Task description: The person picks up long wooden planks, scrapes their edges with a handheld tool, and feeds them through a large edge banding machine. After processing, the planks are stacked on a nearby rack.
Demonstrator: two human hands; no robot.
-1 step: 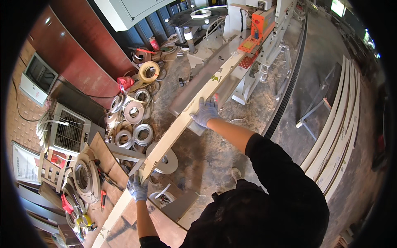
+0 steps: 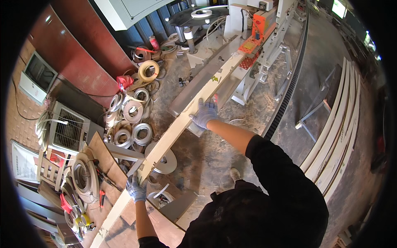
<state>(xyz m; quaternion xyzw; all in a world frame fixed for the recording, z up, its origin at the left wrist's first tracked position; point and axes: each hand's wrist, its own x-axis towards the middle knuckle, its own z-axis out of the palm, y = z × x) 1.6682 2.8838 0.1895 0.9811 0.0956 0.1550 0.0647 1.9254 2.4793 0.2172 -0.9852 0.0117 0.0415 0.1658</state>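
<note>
A long, narrow pale wooden board slants from the lower left up to the orange guard of a machine. Around its near part, by the edge of a brown work surface, my left hand is closed in a grey glove. Farther along, my right hand, gloved too, rests flat on the board with its fingers stretched and thumb apart. Green marks show on the wood beyond that hand. The underside of the board is hidden.
Many rolls of edge strip lie on the floor at left, near a grey heater-like box. A red-handled tool lies on the brown work surface. Long curved white strips stand at right, past a black ribbed track.
</note>
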